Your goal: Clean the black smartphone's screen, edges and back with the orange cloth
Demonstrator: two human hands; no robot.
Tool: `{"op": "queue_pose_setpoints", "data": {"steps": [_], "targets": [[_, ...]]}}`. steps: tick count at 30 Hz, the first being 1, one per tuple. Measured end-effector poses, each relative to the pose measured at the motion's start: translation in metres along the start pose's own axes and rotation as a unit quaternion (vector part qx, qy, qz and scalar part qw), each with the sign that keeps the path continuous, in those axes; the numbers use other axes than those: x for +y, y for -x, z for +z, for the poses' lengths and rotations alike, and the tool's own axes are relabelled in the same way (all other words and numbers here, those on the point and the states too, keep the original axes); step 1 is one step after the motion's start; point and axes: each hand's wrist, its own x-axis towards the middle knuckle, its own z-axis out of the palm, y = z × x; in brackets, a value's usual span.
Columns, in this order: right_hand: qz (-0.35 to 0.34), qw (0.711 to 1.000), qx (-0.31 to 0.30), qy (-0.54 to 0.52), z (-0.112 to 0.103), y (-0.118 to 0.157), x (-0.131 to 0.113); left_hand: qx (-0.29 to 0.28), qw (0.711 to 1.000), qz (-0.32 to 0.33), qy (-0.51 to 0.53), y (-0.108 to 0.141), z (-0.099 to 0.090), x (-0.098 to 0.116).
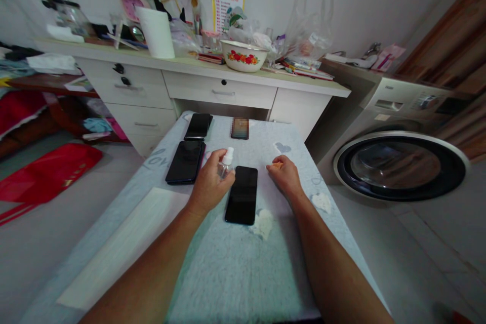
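Observation:
My left hand [212,179] is wrapped round a small clear spray bottle [227,163] with a white top, held upright. Just right of it lies a black smartphone [243,195], screen up. On the other side of that phone my right hand [285,176] is closed on a small orange thing [278,165], mostly hidden by the fingers. Two more dark devices rest at the left: a larger black phone [185,162] beside my left hand, and another black phone [198,126] behind it. Farther back lies a small dark-edged rectangular item [240,128] whose face is blurred.
A pale heart-patterned cloth [246,273] covers the table. A long whitish strip [125,243] lies along its left side. Behind stands a white desk [224,93] bearing a flowered enamel bowl [245,55] and a white cylinder [155,33]. A washing machine [402,111] stands at the right.

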Motion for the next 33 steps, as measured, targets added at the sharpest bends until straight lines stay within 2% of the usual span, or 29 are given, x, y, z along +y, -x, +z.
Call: {"op": "queue_pose_setpoints", "data": {"steps": [5,14,21,24,33], "targets": [[-0.026,0.997,-0.044,0.053,-0.0024,0.0,-0.0002,0.001,0.999,0.043,-0.031,0.0007,0.0002,-0.0022],[-0.077,0.991,-0.106,0.029,-0.0012,0.0018,0.002,-0.023,0.993,0.077,-0.086,0.002,0.0037,-0.0039],[-0.096,0.991,-0.064,0.071,0.0013,0.003,0.0026,-0.041,0.994,0.046,-0.09,0.0025,0.0056,-0.003],[-0.107,0.989,-0.069,0.077,0.0009,0.004,0.0027,-0.04,0.995,0.032,-0.091,0.0022,0.0065,-0.0036],[-0.113,0.99,-0.063,0.057,0.0,0.0054,-0.0011,-0.061,0.988,0.077,-0.115,0.0024,0.0043,-0.0054]]}}
